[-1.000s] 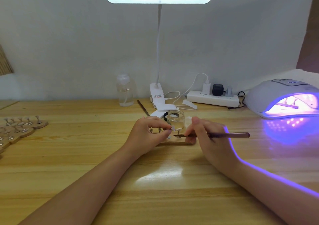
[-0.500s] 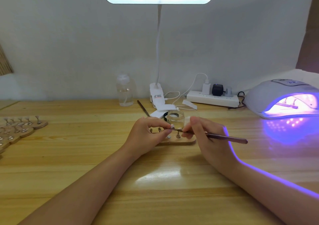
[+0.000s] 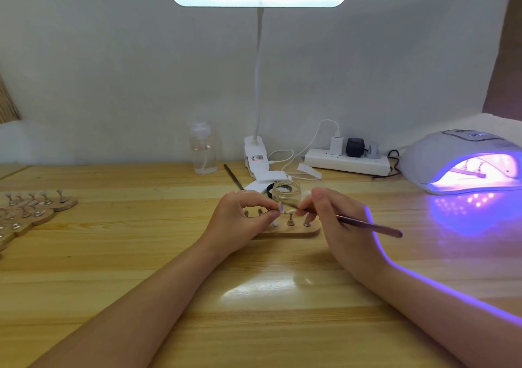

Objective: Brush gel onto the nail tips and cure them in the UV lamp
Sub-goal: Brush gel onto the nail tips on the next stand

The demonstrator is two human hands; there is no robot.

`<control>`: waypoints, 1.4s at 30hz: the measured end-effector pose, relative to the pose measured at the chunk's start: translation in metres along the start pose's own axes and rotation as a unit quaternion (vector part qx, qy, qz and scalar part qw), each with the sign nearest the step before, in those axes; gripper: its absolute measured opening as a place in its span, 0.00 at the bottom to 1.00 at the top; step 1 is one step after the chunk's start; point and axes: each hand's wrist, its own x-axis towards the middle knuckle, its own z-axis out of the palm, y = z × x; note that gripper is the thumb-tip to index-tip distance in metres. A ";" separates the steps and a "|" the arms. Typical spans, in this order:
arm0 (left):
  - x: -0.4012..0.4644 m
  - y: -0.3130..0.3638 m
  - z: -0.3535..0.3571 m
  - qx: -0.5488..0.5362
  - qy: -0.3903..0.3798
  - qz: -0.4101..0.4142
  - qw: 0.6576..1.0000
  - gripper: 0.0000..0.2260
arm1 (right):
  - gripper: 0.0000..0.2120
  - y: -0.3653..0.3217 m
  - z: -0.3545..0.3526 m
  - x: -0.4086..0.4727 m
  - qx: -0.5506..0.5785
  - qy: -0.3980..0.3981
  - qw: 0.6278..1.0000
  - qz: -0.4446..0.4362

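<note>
My left hand (image 3: 243,218) pinches a small clear nail tip (image 3: 281,208) just above a wooden holder (image 3: 288,230) with several metal pegs. My right hand (image 3: 336,220) grips a thin dark brush (image 3: 370,225), its bristle end touching the nail tip. Directly behind the hands stands an open glass gel jar (image 3: 286,191). At the right the white UV lamp (image 3: 457,158) glows purple, and another wooden holder (image 3: 467,172) sits inside it.
Several wooden holders with pegs (image 3: 31,209) lie at the left edge. A clear bottle (image 3: 202,153), a clip desk lamp (image 3: 258,158), a second brush (image 3: 233,177) and a power strip (image 3: 347,160) with cables line the back of the table.
The brush handle has tilted downward at its far end and the bristle end has come up onto the nail tip. My left hand has stayed nearly still.
</note>
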 end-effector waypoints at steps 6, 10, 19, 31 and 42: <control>0.000 -0.003 -0.001 -0.015 0.004 0.002 1.000 0.10 | 0.19 0.000 0.000 -0.003 0.051 0.020 0.998 0.020; 0.001 -0.003 -0.002 -0.032 0.030 -0.015 0.999 0.10 | 0.13 0.001 -0.001 0.000 -0.002 0.026 1.000 -0.011; 0.000 0.003 -0.001 -0.048 0.038 -0.042 0.997 0.09 | 0.16 0.001 0.001 -0.002 -0.079 -0.037 0.994 -0.060; 0.001 -0.002 0.000 -0.052 0.035 -0.036 0.997 0.11 | 0.18 0.003 0.002 -0.003 -0.050 -0.016 0.998 -0.018; 0.000 0.000 0.000 -0.053 0.033 -0.059 0.996 0.11 | 0.14 0.001 0.001 -0.002 -0.032 -0.004 0.999 -0.024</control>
